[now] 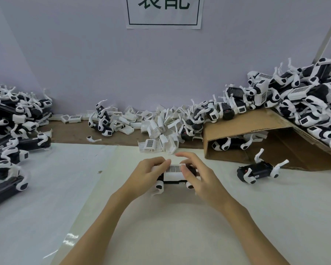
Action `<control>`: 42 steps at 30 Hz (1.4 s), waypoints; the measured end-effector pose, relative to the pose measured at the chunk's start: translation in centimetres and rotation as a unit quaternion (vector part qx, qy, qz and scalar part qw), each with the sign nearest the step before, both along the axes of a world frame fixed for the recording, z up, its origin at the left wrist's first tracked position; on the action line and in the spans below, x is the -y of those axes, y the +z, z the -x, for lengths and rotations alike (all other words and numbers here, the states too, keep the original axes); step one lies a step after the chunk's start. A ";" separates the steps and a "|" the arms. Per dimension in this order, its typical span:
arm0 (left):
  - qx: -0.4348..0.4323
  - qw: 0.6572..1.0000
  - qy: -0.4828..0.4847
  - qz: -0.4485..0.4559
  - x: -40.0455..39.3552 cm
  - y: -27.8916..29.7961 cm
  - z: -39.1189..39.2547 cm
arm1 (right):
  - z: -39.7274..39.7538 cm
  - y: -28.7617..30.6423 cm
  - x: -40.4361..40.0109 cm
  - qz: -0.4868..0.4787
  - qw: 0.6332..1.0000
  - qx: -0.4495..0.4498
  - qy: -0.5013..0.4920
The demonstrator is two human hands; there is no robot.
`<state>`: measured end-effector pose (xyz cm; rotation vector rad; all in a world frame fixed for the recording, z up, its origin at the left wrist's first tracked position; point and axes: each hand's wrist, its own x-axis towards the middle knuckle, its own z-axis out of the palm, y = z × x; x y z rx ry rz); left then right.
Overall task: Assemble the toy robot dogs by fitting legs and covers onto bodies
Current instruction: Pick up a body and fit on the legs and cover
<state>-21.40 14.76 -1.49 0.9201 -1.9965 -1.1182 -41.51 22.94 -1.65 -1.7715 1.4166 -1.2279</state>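
To my right a cardboard box (243, 127) lies tipped on its side, open toward me; one black-and-white toy dog (230, 144) lies in its mouth and a heap of finished dogs (302, 100) is piled on top. On the wall hangs a paper sign (163, 12) with a dark border and large characters cut off by the frame, so I cannot read them. The toy dog I am working on (175, 175) rests on the white table sheet (180, 226) straight ahead of me, its long axis running left to right. My left hand (148, 174) grips its left end, fingers curled over the white cover (173, 172) with the dotted grille. My right hand (198, 175) rests on the right end, fingers loosely spread, pressing down. Loose covers (157, 129) are heaped behind.
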 end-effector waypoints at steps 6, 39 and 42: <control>0.064 0.990 -0.020 0.126 -0.3 -0.1 0.0 | 0.5 0.6 -0.3 -0.066 0.998 -0.005 0.011; 0.052 0.973 -0.048 0.221 0.7 -0.4 -0.7 | 0.9 -1.0 0.5 0.109 0.960 -0.244 -0.081; 0.051 0.964 -0.043 0.257 0.6 -0.3 -0.6 | 1.0 -0.8 0.5 0.117 0.960 -0.239 -0.085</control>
